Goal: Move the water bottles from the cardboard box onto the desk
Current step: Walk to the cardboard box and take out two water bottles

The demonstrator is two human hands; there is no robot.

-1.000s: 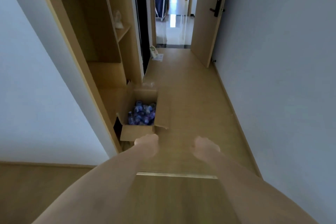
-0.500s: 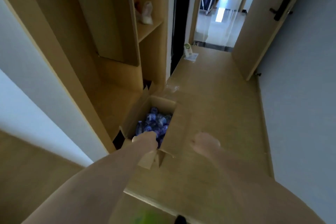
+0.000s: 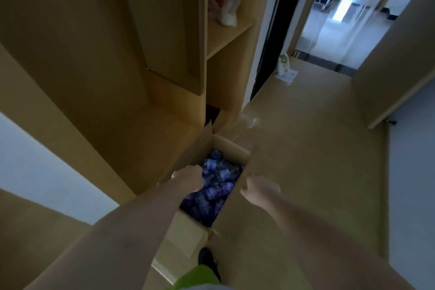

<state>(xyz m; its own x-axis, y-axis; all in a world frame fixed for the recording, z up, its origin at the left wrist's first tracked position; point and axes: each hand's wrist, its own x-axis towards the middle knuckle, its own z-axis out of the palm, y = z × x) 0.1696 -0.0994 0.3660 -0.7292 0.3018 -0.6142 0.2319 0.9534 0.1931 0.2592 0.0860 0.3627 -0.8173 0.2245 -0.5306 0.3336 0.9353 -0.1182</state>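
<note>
A light wooden floor (image 3: pixel 313 148) runs away from the camera down a narrow hallway, with a grey-blue wall (image 3: pixel 414 172) on the right and a tall wooden closet (image 3: pixel 164 42) on the left. At the far end a door (image 3: pixel 400 54) stands open onto a bright tiled corridor. A white bag (image 3: pixel 229 8) sits on a closet shelf, and a small white bottle (image 3: pixel 283 63) stands on the floor near the doorway. On the floor just beside the closet lies an open cardboard box (image 3: pixel 231 214) with its flaps up. It is filled with water bottles (image 3: pixel 216 186), clear plastic with blue and purple labels, lying jumbled on their sides. The left hand (image 3: pixel 188 179) reaches down into the near left of the box, among the bottles; its fingers are hidden, so whether it grips anything cannot be told. The right hand (image 3: pixel 260 189) is at the box's right flap, fingers curled, apparently pinching its edge. A dark shoe (image 3: pixel 207 258) shows near the box's near corner.
</note>
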